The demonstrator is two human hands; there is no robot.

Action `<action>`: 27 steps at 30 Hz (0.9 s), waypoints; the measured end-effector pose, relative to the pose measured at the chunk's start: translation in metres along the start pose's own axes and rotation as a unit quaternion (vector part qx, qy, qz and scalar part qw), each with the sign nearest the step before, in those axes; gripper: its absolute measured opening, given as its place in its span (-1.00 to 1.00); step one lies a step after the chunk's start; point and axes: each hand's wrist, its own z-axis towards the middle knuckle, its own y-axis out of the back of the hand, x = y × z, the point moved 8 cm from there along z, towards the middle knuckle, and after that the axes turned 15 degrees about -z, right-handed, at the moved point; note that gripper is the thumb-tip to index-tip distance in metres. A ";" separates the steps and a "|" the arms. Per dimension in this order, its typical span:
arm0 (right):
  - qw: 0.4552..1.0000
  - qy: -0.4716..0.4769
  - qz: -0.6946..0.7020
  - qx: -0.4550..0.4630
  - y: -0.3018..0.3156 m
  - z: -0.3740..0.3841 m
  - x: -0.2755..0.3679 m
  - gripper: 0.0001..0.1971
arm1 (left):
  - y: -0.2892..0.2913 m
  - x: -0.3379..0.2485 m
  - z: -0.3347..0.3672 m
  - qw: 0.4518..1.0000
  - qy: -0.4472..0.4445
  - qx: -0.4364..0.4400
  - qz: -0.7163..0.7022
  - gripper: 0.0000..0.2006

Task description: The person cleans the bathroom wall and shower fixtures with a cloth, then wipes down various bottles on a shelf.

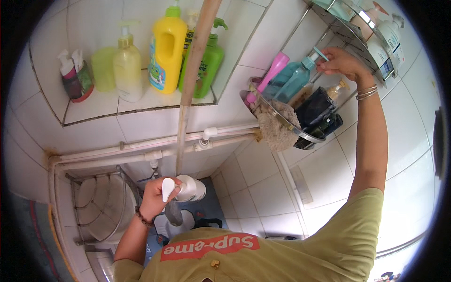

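Note:
My left hand (156, 199) is closed round the neck of a white pump bottle (191, 189), low in the middle, with its white pump head (169, 189) beside the thumb. The bottle is tilted, its body pointing to the right. Up at the right, my right hand (342, 63) pinches the pump nozzle of a translucent teal bottle (296, 82). That bottle leans in the lower tier of a metal corner rack (307, 135). Beside it are a pink bottle (275, 70), a dark bottle (315, 107) and a beige fluffy cloth (277, 124) hanging over the rim.
Several bottles stand in a tiled wall niche, among them a yellow jug (167, 56) and a green pump bottle (209, 68). A vertical pole (190, 80) crosses in front. White pipes (103, 157) run below. More bottles fill the upper rack tier (324, 19). A wire stand (101, 207) is lower left.

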 end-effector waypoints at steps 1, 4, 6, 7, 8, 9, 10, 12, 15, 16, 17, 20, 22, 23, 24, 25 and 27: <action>1.000 -0.001 -0.001 0.001 0.003 0.003 -0.009 -0.68 | -0.001 -0.001 0.001 1.000 -0.002 0.000 0.003 -0.89; 0.991 0.068 0.102 0.047 -0.004 0.013 -0.027 -0.69 | -0.002 -0.002 0.004 1.000 -0.026 0.001 0.011 -0.89; 0.980 0.060 0.172 0.077 -0.016 0.014 -0.036 -0.67 | -0.005 0.000 0.006 1.000 -0.027 0.000 0.005 -0.89; 0.980 0.059 0.173 0.075 -0.018 0.017 -0.043 -0.67 | -0.005 0.000 0.007 1.000 -0.028 -0.002 -0.002 -0.89; 0.975 0.079 0.190 0.078 -0.018 0.021 -0.047 -0.66 | -0.007 0.001 0.008 1.000 -0.028 -0.001 -0.001 -0.89; 0.969 0.100 0.209 0.083 -0.018 0.024 -0.048 -0.64 | -0.007 0.000 0.009 1.000 -0.029 -0.004 0.010 -0.90; 0.969 0.101 0.211 0.082 -0.018 0.027 -0.051 -0.64 | -0.008 0.000 0.009 0.999 -0.030 -0.007 0.020 -0.90; 0.982 0.073 0.155 0.083 -0.018 0.030 -0.058 -0.62 | -0.010 -0.002 0.010 0.999 -0.036 -0.016 0.025 -0.90; 0.981 0.018 0.161 0.103 -0.025 0.028 -0.060 -0.56 | -0.010 -0.001 0.012 0.998 -0.042 -0.030 0.020 -0.90; 0.981 0.018 0.161 0.103 -0.025 0.029 -0.062 -0.56 | -0.010 0.000 0.012 0.998 -0.043 -0.033 0.012 -0.89; 0.962 0.048 0.231 0.137 -0.028 0.029 -0.060 -0.56 | -0.011 -0.002 0.012 0.998 -0.043 -0.034 0.012 -0.89; 0.949 0.043 0.277 0.146 -0.035 0.034 -0.062 -0.60 | -0.012 0.004 0.013 0.998 0.010 -0.044 0.031 -0.90; 0.960 0.008 0.255 0.118 -0.034 0.039 -0.075 -0.65 | -0.011 0.007 0.014 0.999 0.003 -0.046 0.011 -0.89; 0.975 0.032 0.172 0.139 -0.037 0.047 -0.083 -0.65 | -0.012 0.006 0.015 0.999 0.004 -0.046 0.012 -0.89; 0.982 0.057 0.088 0.159 -0.042 0.050 -0.084 -0.65 | -0.013 0.004 0.017 0.999 -0.005 -0.042 0.019 -0.89; 0.982 0.056 0.088 0.159 -0.045 0.052 -0.089 -0.65 | -0.015 0.002 0.018 0.999 -0.014 -0.037 0.027 -0.89; 0.969 0.102 0.115 0.193 -0.055 0.051 -0.085 -0.64 | -0.016 0.001 0.020 0.999 -0.011 -0.036 0.034 -0.89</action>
